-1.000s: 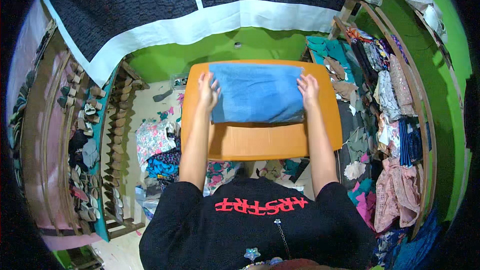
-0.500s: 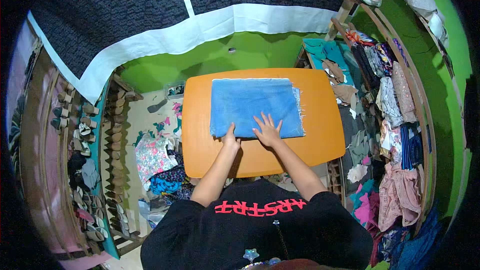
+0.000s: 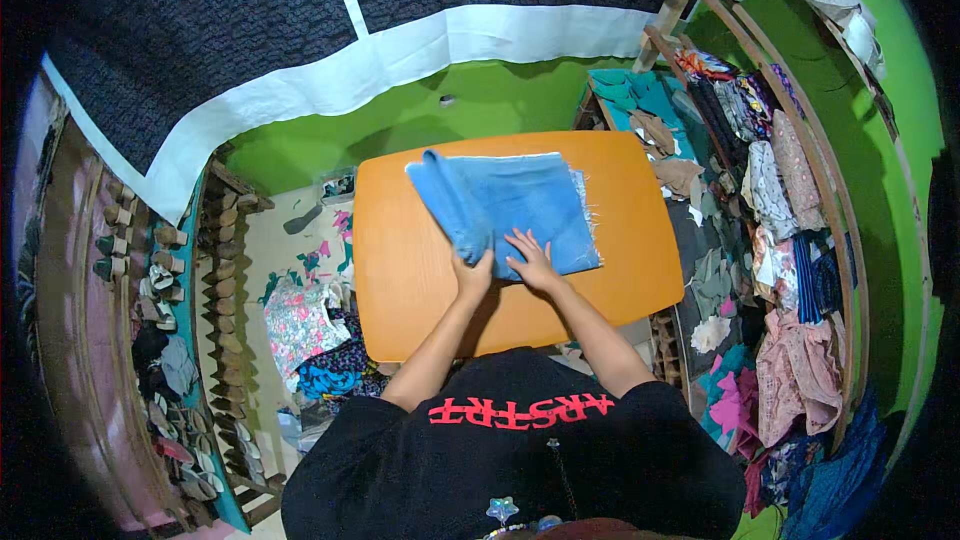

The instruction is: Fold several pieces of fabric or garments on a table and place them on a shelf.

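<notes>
Your single view came from a wide fisheye lens on your head, looking steeply down and forward past your black shirt (image 3: 510, 455) onto the orange table (image 3: 405, 295). It sat close enough to keep your left hand (image 3: 475, 272) and right hand (image 3: 533, 264) near mid-frame, yet reached the green wall (image 3: 400, 105) beyond, with edges bowing toward a dark rim.

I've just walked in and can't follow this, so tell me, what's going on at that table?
A person is handling a blue cloth on an orange table. The left hand grips its near edge, and the cloth's left side is raised and bent over toward the middle. The right hand rests on the near part of the cloth, open. The rest lies spread on the table, frayed along its right edge.
</notes>
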Demonstrator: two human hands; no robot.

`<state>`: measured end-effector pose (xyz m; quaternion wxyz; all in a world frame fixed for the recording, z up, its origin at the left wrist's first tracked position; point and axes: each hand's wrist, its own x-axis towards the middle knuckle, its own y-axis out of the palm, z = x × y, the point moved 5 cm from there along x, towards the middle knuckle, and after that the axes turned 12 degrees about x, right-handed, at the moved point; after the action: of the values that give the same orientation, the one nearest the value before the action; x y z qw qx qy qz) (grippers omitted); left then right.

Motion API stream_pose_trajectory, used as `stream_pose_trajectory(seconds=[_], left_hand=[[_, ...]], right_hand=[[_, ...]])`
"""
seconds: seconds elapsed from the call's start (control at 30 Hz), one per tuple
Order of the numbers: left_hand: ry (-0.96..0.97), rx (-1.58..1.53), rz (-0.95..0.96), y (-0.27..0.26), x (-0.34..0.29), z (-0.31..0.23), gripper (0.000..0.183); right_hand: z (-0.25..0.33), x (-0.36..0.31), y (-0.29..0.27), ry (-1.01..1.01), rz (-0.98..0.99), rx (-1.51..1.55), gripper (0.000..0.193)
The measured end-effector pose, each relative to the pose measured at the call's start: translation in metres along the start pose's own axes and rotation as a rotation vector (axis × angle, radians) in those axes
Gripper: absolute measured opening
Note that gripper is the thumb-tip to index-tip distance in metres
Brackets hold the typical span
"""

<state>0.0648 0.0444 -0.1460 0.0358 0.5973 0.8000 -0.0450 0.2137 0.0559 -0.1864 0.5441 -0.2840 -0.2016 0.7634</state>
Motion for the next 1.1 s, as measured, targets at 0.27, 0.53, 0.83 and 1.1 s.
stream_pose_trajectory(seconds=[0.27, 0.53, 0.83, 1.1], left_hand=[[0.823, 0.903, 0.386, 0.125, -0.035, -0.071, 0.032], [0.716, 1.362, 0.570, 0.152, -0.052, -0.002, 0.056], [0.518, 1.067, 0.308, 0.107, -0.019, -0.028, 0.048], [0.480, 1.429, 0.249, 0.114, -0.035, -0.011, 0.069]], right_hand=[[-0.108, -0.030, -0.095, 0.116, -0.289, 1.274, 0.077], [-0.092, -0.016, -0.105, 0.324, -0.175, 0.705, 0.056], [-0.089, 0.014, -0.120, -0.092, -0.328, 0.850, 0.046], [-0.066, -0.001, -0.119, 0.306, -0.492, -0.038, 0.053]])
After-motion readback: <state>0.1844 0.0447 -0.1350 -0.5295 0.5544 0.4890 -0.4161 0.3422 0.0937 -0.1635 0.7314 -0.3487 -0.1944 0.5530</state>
